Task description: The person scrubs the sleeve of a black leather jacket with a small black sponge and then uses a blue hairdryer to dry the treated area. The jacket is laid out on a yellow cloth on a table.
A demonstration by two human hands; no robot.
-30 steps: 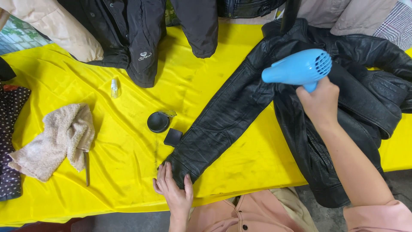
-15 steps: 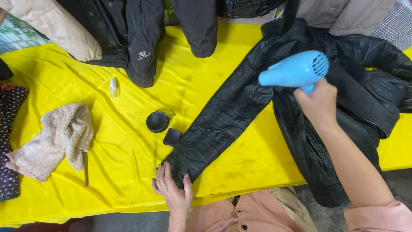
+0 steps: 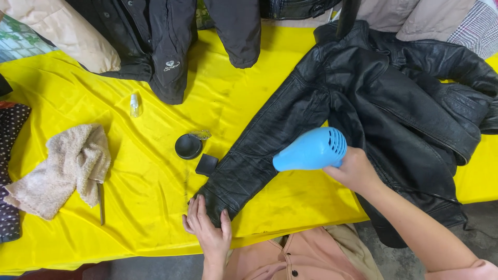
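At the lower middle of the frame the left hand (image 3: 208, 232) lies flat, fingers (image 3: 194, 213) stretched out and slightly spread, grasping nothing; the fingertips and the thumb press on the cuff end of the black leather jacket's sleeve (image 3: 262, 155), pinning it to the yellow cloth (image 3: 155, 207) that covers the table. To the right of centre, the right hand (image 3: 355, 169) is clenched around the handle of a blue hair dryer (image 3: 311, 150), fingers wrapped tight; the dryer's barrel points toward the lower left, above the sleeve's forearm part.

The black leather jacket (image 3: 404, 103) spreads over the upper right of the frame, its sleeve running diagonally down to the left hand and its body hanging partly over the table's near edge.

Just left of the sleeve sit a small black square piece (image 3: 206, 165) and, beside it, a round black tin (image 3: 188, 146). Further up left stands a small clear spray bottle (image 3: 135, 105). At the left of the frame lies a crumpled beige towel (image 3: 62, 168). Along the top edge lie other dark garments (image 3: 161, 41) and a cream padded one (image 3: 62, 31).
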